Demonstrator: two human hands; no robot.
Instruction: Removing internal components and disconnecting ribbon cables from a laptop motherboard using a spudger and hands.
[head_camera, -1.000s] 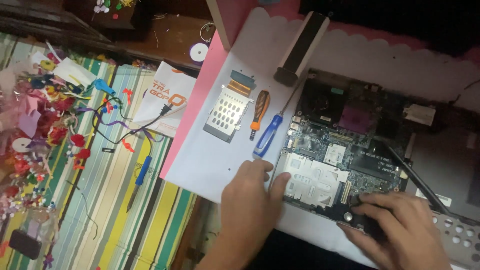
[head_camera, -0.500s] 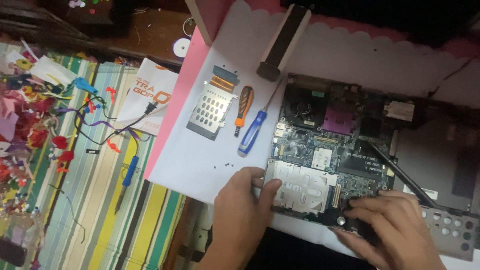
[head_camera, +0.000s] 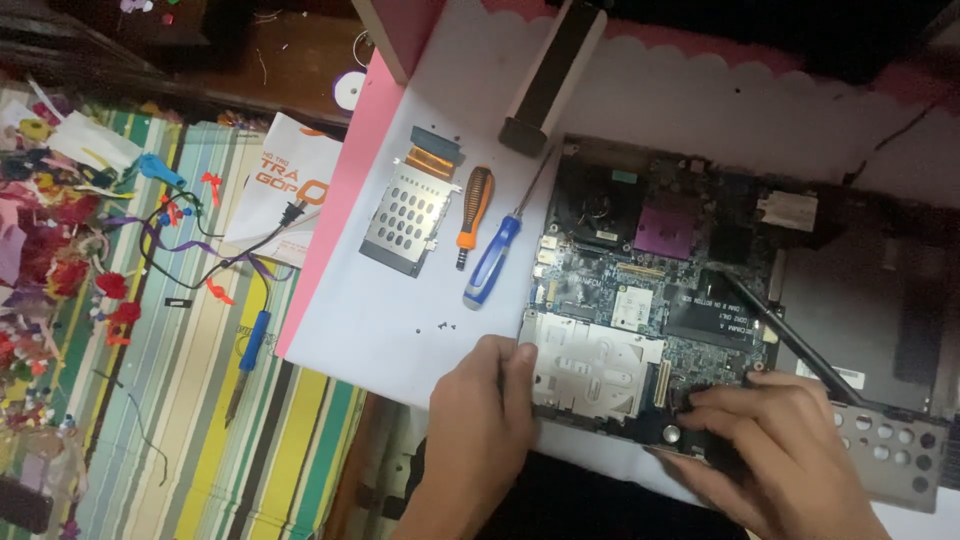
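Two hands work at the near edge of an opened laptop. The left hand (head_camera: 478, 420) rests with its fingertips pressed against the left side of a silver drive caddy (head_camera: 592, 364) seated in the laptop's motherboard (head_camera: 640, 270); whether it pinches the caddy or merely braces it, I cannot tell. Just right of that grip, the right hand (head_camera: 775, 440) curls down over the board's lower corner, fingers together on something dark beneath them that stays hidden. A thin black probe (head_camera: 795, 340) slants away from the right hand across the board.

Beyond the left hand, on the white sheet (head_camera: 400, 320), lie a few tiny screws (head_camera: 440, 325), then a blue-handled screwdriver (head_camera: 492, 262), an orange-handled one (head_camera: 474, 210) and a loose perforated metal bracket (head_camera: 408, 212).

Likely risk: levering the caddy sideways while it is seated could strain its connector, and a sliding wrist could scatter the loose screws.
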